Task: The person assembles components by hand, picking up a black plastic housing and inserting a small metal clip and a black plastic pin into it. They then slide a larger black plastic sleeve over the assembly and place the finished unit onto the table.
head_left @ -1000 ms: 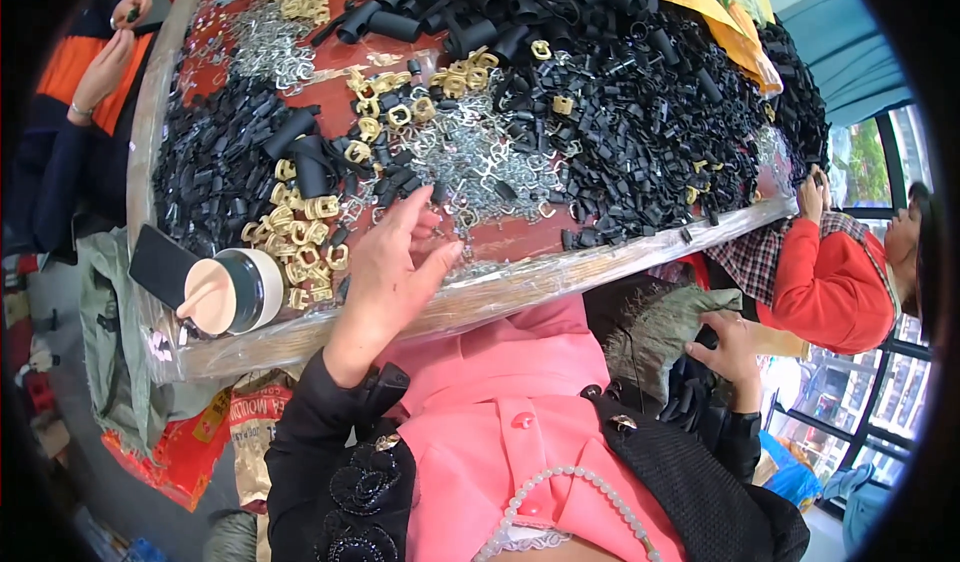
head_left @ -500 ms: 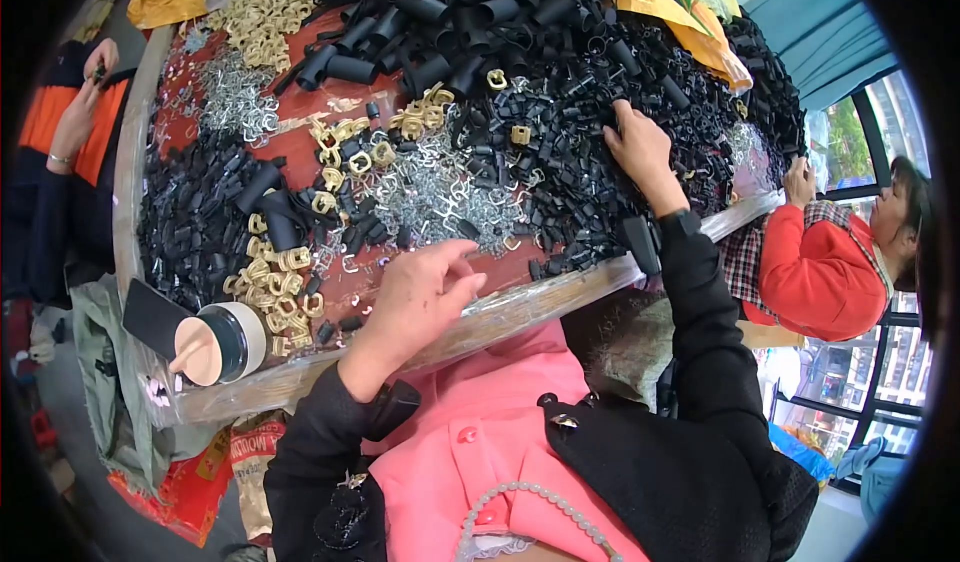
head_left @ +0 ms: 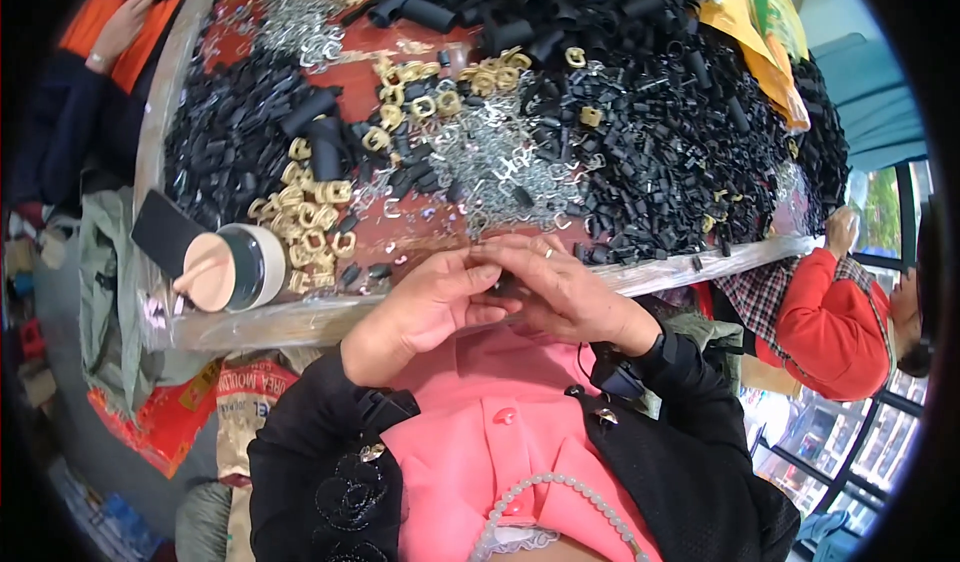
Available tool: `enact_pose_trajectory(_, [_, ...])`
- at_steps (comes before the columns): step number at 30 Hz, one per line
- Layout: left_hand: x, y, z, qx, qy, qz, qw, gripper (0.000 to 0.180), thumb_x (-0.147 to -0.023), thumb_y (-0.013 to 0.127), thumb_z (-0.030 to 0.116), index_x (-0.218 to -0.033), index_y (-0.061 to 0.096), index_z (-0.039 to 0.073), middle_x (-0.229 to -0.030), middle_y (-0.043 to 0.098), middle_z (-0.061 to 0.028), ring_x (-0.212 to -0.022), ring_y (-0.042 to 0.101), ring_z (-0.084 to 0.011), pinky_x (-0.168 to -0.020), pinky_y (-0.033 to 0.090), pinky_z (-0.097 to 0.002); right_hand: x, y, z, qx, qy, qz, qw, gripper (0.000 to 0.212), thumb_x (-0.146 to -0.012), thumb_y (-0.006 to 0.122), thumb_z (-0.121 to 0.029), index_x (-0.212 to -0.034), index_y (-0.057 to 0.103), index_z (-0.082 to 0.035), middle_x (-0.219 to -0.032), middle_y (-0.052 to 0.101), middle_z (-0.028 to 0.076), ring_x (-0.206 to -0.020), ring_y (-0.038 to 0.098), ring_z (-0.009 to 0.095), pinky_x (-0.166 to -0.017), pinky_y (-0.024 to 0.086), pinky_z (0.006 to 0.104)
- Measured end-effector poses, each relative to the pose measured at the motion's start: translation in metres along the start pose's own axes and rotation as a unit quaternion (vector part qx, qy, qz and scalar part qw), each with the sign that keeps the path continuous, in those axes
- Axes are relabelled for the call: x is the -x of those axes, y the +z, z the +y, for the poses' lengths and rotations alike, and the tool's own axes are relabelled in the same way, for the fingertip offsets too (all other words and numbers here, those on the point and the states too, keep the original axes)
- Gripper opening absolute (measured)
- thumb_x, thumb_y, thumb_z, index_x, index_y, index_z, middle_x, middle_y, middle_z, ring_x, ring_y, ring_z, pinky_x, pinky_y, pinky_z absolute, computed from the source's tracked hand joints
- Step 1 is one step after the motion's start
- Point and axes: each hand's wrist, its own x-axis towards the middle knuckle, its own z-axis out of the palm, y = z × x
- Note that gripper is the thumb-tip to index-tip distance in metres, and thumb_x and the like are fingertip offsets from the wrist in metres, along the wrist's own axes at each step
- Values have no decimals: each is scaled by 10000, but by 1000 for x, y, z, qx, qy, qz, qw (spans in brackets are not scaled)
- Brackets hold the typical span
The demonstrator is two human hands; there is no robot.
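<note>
Close to my body, at the table's near edge, my two hands meet with their fingertips together. My left hand [head_left: 425, 300] is half turned up, its fingers curled. Over it comes my right hand [head_left: 565, 287], wearing a ring, its fingers bent down. A dark bit shows between the fingers, too small and covered to name. Just beyond the hands lies a heap of silver metal hooks [head_left: 505, 172]. Small black plastic parts [head_left: 650, 177] spread to the right of it, and beige plastic clips [head_left: 318, 207] lie to the left.
Black tubes [head_left: 515, 34] are heaped at the far side. A container with a round lid [head_left: 210, 272] stands at the near left corner beside a black flat panel [head_left: 160, 230]. A yellow bag [head_left: 755, 37] lies far right. Other people sit left, in dark clothes [head_left: 60, 122], and right, in a red sleeve [head_left: 835, 327].
My right hand has come back from the black parts on the right to meet my left hand near my body. The whole view has shifted.
</note>
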Motion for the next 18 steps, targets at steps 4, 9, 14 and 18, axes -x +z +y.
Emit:
enact_pose_trajectory(4, [35, -10, -2, -32, 89, 70, 993, 371, -802, 486, 36, -1163, 406, 14, -1038, 530, -105, -853, 579, -208, -735, 488, -277, -14, 3, -4, -79, -77, -62, 992, 351, -672, 551, -17, -1018, 506, -62, -833, 533, 125, -757, 539, 269, -580, 431, 317])
enact_pose_trajectory(9, [69, -16, 3, -64, 185, 156, 968, 387, -761, 457, -35, -1143, 393, -27, -1004, 527, -144, -842, 583, -223, -748, 499, -290, -32, 23, 18, 14, 93, -44, 995, 202, -691, 590, -73, -883, 539, -40, -792, 535, 105, -678, 556, 257, -547, 436, 331])
enact_pose_trajectory(14, [81, -23, 2, -57, 202, 164, 964, 304, -794, 457, -3, -1097, 424, 7, -959, 528, -112, -856, 575, -225, -745, 491, -287, -35, 46, 17, 172, 86, -66, 979, 103, -715, 555, -88, -797, 517, -38, -708, 485, 114, -624, 524, 289, -524, 424, 364])
enact_pose_trajectory(18, [85, -30, 4, -32, 181, 134, 974, 257, -807, 450, 13, -1063, 434, 22, -916, 530, -96, -831, 571, -196, -726, 488, -268, -36, 52, 17, 203, 96, -74, 972, 85, -721, 543, -94, -767, 503, -36, -686, 468, 117, -621, 523, 298, -526, 424, 369])
